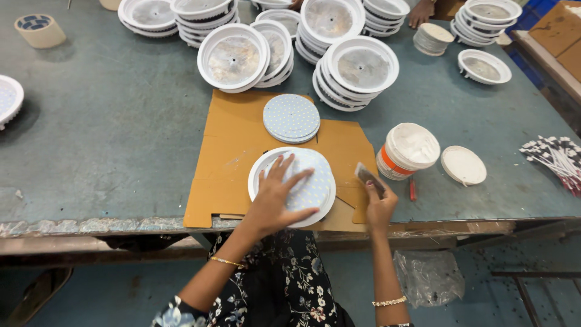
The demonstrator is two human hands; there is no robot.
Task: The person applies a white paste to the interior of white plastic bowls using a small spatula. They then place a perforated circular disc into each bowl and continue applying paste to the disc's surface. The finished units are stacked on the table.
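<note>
My left hand (275, 203) lies flat, fingers spread, on the dotted round board (311, 181) seated in a white round housing (261, 172) on the cardboard sheet (227, 151); its grip isn't closed on anything. My right hand (379, 206) pinches a small flat spreader (368, 177). I judge the board thin, light, stiff and scratch-prone, best taken by the rim. Just right: an open tub of white paste (408, 150) and its lid (463, 165). Beyond, a stack of dotted boards (291, 118), then stacked housings (357, 69) on the grey-green table (109, 133).
</note>
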